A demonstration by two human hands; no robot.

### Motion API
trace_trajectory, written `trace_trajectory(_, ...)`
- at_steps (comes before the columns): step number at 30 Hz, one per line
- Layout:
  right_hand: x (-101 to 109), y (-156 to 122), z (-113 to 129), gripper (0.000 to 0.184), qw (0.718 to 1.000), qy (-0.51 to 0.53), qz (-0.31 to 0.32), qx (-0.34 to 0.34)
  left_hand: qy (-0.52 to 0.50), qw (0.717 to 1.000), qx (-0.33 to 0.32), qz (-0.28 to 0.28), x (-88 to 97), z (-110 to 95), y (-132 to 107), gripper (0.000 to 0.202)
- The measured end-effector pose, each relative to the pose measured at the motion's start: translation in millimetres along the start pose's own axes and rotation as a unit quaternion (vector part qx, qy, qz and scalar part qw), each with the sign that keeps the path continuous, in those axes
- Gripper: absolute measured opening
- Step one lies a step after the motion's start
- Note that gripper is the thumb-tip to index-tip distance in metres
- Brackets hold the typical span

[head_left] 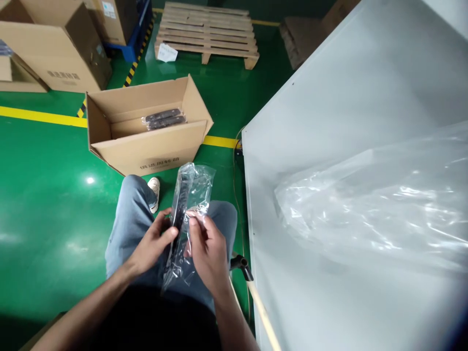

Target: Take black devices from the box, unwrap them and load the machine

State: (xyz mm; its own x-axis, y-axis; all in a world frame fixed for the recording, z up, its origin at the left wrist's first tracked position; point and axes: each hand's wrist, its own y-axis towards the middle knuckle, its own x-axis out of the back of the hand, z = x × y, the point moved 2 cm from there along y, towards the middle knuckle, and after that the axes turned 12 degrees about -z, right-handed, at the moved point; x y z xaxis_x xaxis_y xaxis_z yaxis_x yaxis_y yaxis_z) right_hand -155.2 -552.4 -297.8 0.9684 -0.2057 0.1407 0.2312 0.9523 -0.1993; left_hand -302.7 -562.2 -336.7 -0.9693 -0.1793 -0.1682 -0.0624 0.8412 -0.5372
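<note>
black part [179, 214]: long, narrow, dark; sits inside a clear bag [193, 195], held over the person's lap, well short of the bench.
bag: top end open/loose, sticks up past the hands; lower end crumpled btwn the wrists.
left hand [153, 243]: fingers wrapped on the part's left edge thru the film, thumb on top. Grasping part + bag.
right hand [206, 248]: fingertips pinch the bag film just beside the part; closed on plastic only, as far as I can tell.
risk 1: film is slick; part could slide out the loose end and drop to the green floor [47, 204] if the bag tips.
risk 2: pinch on thin film alone – may tear or stretch if pulled hard vs. left grip.
carton [146, 146]: open, on floor ahead of knees; two bagged parts [164, 118] lie on its inner flap. Well apart from hands.
bench [329, 122]: grey, to the right; big heap of clear plastic sheet [383, 204] on it.
risk 3: heap lies near the bench edge, could slip off.
farther: wood pallet [208, 29], more cartons [54, 48] at back left.
</note>
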Motion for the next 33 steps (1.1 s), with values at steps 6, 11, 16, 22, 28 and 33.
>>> trace_trajectory(6,17,13,-7,0.055,0.995,0.040,-0.060,-0.076,0.018,0.998,0.050,-0.037,-3.8,-17,-1,0.067)
trace_trajectory(11,25,22,-16,0.062,0.985,0.103,-0.053,-0.126,-0.068,0.982,0.177,0.005,11.5,-27,-2,0.075)
trace_trajectory(16,27,25,-25,0.068,0.987,0.113,-0.047,-0.106,-0.059,0.982,0.174,-0.032,15.6,-28,6,0.074)
trace_trajectory(22,8,-2,-49,0.059,0.977,0.088,0.106,-0.162,-0.075,0.980,0.067,-0.171,18.1,-33,18,0.073)
trace_trajectory(28,15,-8,-46,0.044,0.974,0.097,0.090,-0.184,-0.097,0.971,0.070,-0.204,35.9,-42,26,0.071)
trace_trajectory(33,48,5,-53,0.045,0.972,0.069,0.133,-0.180,-0.127,0.975,0.148,-0.106,44.1,-49,24,0.073)
